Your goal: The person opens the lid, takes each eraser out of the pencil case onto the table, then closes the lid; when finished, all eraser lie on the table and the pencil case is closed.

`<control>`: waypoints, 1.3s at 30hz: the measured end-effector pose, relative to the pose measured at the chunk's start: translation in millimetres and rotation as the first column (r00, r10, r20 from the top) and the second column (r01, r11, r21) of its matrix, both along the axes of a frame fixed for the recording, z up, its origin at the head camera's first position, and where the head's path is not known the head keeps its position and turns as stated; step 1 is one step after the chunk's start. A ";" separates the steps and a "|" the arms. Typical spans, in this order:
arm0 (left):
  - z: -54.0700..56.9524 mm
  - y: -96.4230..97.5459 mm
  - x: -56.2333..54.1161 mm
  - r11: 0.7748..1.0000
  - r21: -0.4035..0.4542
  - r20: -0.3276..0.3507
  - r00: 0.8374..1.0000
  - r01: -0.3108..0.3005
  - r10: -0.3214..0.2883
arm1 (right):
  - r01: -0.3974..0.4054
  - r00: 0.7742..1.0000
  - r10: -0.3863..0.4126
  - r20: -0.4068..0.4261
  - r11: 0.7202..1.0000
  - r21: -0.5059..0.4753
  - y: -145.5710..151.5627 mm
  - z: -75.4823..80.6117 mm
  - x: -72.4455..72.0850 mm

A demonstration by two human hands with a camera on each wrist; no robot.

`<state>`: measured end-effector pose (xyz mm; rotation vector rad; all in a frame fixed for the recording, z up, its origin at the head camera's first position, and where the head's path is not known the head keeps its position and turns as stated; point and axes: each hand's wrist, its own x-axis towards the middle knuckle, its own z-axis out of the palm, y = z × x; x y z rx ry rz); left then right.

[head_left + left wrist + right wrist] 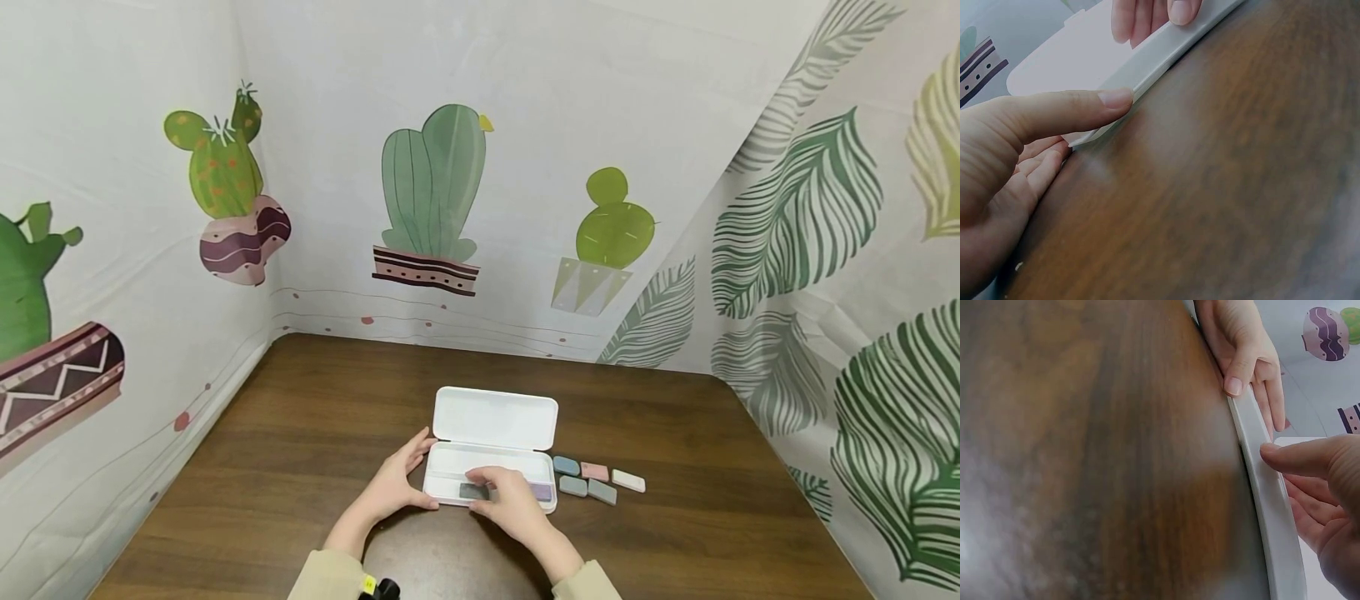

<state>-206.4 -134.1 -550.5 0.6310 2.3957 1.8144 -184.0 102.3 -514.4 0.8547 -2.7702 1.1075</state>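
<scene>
A white hinged case (pixel 491 458) lies on the table with its lid (pixel 495 418) raised at the back. My left hand (pixel 395 481) holds the left end of it, thumb at the near corner and fingers spread along the side. Over the near part of the case is my right hand (pixel 510 504), its thumb at the front rim and its fingertips inside, pinching a dark grey block (pixel 472 492). To the right of it in the case lies a purple block (pixel 540 492). The hand hides the stretch between the two blocks.
Right of the case lie several small blocks: a blue one (pixel 566 466), a pink one (pixel 595 472), a white one (pixel 628 481) and two grey ones, including this slanted grey block (pixel 602 492). Cactus-printed cloth (pixel 322 208) hangs behind the brown table (pixel 337 392).
</scene>
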 end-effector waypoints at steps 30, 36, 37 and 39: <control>-0.5 -0.3 0.0 1.000 -0.017 -0.011 1.000 -0.010 0.010 | 0.034 0.999 -0.034 0.006 0.997 0.073 3.5 7.5 0.3; -0.7 -0.5 0.2 1.000 -0.011 -0.013 1.000 -0.007 0.007 | 0.032 0.999 -0.032 -0.006 0.996 0.081 1.2 7.8 -1.0; -0.8 -0.6 0.1 1.000 -0.011 -0.013 1.000 -0.007 0.007 | 0.031 0.999 -0.031 -0.009 0.996 0.078 0.9 7.4 -1.4; -0.8 -0.9 0.0 1.000 -0.009 -0.013 1.000 -0.006 0.006 | 0.029 1.000 -0.028 -0.014 0.997 0.068 0.6 6.6 -1.9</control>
